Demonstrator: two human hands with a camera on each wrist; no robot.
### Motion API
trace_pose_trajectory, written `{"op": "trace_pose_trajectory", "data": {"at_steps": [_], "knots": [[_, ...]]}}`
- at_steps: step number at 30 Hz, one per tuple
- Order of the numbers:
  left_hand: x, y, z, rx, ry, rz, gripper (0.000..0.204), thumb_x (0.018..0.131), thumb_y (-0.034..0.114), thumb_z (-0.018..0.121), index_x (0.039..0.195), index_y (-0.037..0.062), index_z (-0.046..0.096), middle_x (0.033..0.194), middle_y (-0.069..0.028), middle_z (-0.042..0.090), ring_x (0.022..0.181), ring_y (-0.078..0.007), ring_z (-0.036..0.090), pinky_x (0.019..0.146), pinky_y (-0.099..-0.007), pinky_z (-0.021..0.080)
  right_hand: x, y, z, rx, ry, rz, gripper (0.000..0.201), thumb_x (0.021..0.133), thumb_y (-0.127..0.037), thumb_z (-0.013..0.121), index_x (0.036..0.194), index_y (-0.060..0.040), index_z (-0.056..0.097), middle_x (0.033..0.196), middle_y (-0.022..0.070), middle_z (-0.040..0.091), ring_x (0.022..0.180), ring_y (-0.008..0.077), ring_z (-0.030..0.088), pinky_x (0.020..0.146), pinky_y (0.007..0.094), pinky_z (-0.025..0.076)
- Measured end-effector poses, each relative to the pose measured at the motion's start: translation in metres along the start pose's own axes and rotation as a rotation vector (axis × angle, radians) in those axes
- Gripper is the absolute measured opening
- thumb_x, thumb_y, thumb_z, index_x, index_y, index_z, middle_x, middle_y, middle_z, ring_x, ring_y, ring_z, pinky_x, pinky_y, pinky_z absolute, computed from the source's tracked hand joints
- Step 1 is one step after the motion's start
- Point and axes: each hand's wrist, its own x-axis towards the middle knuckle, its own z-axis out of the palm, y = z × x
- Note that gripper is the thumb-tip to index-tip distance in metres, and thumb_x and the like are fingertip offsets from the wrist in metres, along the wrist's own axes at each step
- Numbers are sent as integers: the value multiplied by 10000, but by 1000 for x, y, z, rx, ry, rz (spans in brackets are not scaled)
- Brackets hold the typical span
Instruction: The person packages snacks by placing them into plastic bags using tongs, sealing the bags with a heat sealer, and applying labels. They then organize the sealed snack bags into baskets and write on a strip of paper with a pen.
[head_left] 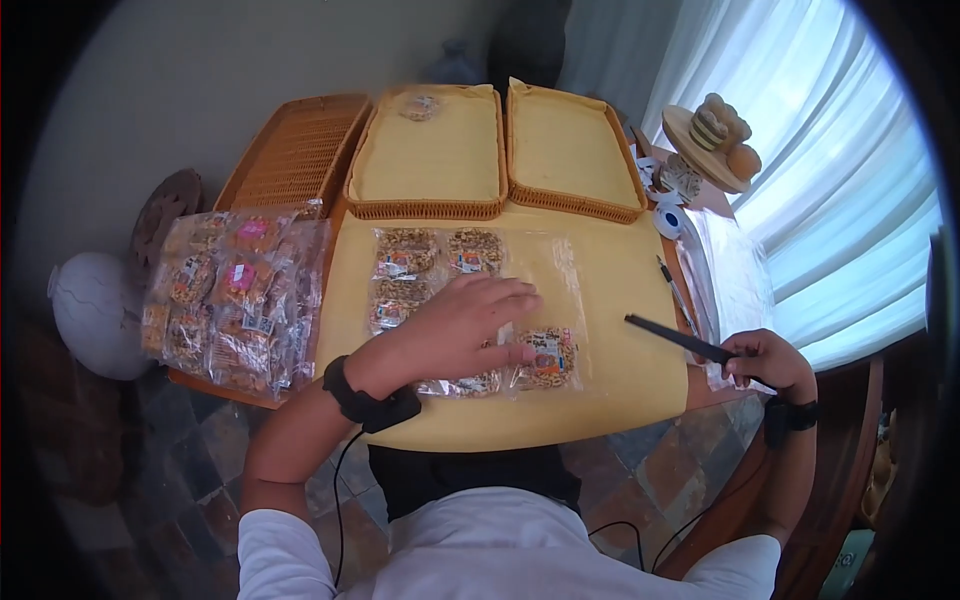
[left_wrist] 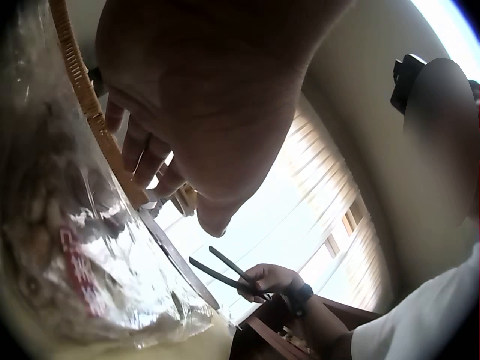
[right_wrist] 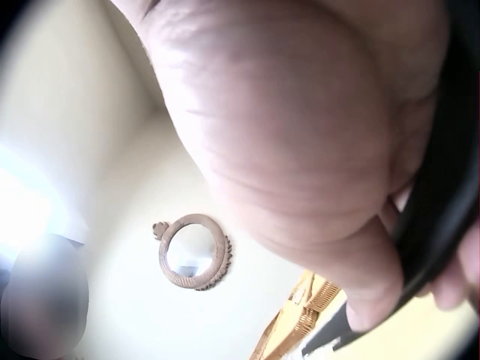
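Note:
My left hand [head_left: 455, 325] is over a clear plastic sheet of round nut-snack packs [head_left: 405, 252], fingers extended and thumb beside the lower right pack [head_left: 546, 358]. Whether it presses on the plastic cannot be told. In the left wrist view this hand [left_wrist: 202, 97] hangs above a shiny wrapped pack [left_wrist: 82, 255]. At the table's right edge, my right hand [head_left: 770, 362] grips a long black two-armed tool [head_left: 680, 338] pointing left; its arms [left_wrist: 219, 271] stand slightly apart in the left wrist view. The right wrist view shows the hand [right_wrist: 277, 135] close up around the black tool [right_wrist: 442, 165].
Three wicker trays [head_left: 425, 210] line the back; the middle one holds a small pack [head_left: 420, 107]. More bagged snacks [head_left: 235, 310] lie at left. A tape roll [head_left: 668, 221], a pen [head_left: 676, 292], clear plastic bags [head_left: 730, 265] and a stand with decorations [head_left: 700, 160] are at right.

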Motion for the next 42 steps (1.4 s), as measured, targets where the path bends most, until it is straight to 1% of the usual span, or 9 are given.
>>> {"op": "trace_pose_trajectory", "data": {"at_steps": [1, 4, 8, 10, 14, 19, 28, 36, 42], "knots": [[2, -10, -6, 1, 20, -3, 649, 1013, 448, 725, 1489, 26, 599, 1482, -211, 619, 1398, -384, 566, 1196, -508, 399, 3, -6, -5, 118, 83, -48, 181, 1039, -128, 713, 1143, 20, 722, 863, 25, 733, 694, 79, 644, 637, 248, 532], [8, -32, -21, -257, 46, -262, 548, 1024, 342, 734, 1432, -10, 636, 1356, -222, 684, 1214, -391, 677, 1034, -419, 542, 33, -52, 7, 155, 187, -179, 189, 1102, -186, 619, 1082, -9, 681, 841, 24, 719, 665, 86, 657, 618, 254, 543], [-2, -60, -11, -183, 216, -189, 510, 1025, 337, 735, 1410, 11, 663, 1299, -208, 708, 1184, -374, 690, 1033, -427, 537, 99, -120, 22, 126, 156, -230, 252, 1123, -262, 608, 1078, -24, 677, 825, 32, 719, 629, 96, 667, 588, 248, 552], [-4, -62, -13, -353, 204, -239, 472, 1014, 355, 726, 1349, 23, 697, 1316, -190, 710, 1181, -380, 700, 1020, -429, 550, 136, -164, 33, 96, 147, -231, 266, 1124, -278, 609, 1107, -21, 676, 819, 34, 719, 613, 86, 664, 565, 235, 552], [-6, -67, -9, -364, 251, -216, 413, 988, 311, 746, 1277, 16, 730, 1273, -182, 728, 1191, -381, 691, 1023, -431, 547, 215, -236, 42, 170, 19, -219, 313, 1134, -314, 598, 1092, -15, 682, 843, 38, 725, 624, 85, 663, 547, 237, 553], [-10, -77, 0, -319, 292, -176, 408, 1013, 321, 736, 1336, 71, 723, 1324, -155, 719, 1199, -346, 699, 1030, -424, 540, 309, -299, 50, 68, -15, -204, 307, 1128, -305, 609, 1053, -13, 668, 842, 52, 715, 631, 109, 659, 555, 255, 578], [-11, -78, 5, -352, 272, -199, 424, 1016, 346, 707, 1297, 28, 720, 1307, -174, 707, 1208, -378, 678, 1050, -457, 528, 421, -336, 52, 253, -95, -113, 258, 1110, -281, 640, 1050, -32, 660, 855, 48, 703, 635, 117, 649, 582, 266, 610], [-10, -80, 10, -305, 290, -170, 417, 1011, 332, 703, 1289, 21, 723, 1288, -170, 712, 1183, -382, 681, 1041, -462, 532, 428, -345, 70, 289, -48, -73, 231, 1110, -265, 642, 1065, -40, 674, 866, 23, 697, 623, 97, 611, 583, 230, 575], [-10, -79, 7, -335, 281, -155, 401, 1005, 315, 717, 1281, 24, 725, 1262, -171, 719, 1169, -387, 684, 1032, -462, 536, 403, -337, 73, 366, -134, -100, 167, 1092, -217, 670, 1049, -56, 666, 868, 5, 690, 616, 82, 602, 585, 215, 566]]}}
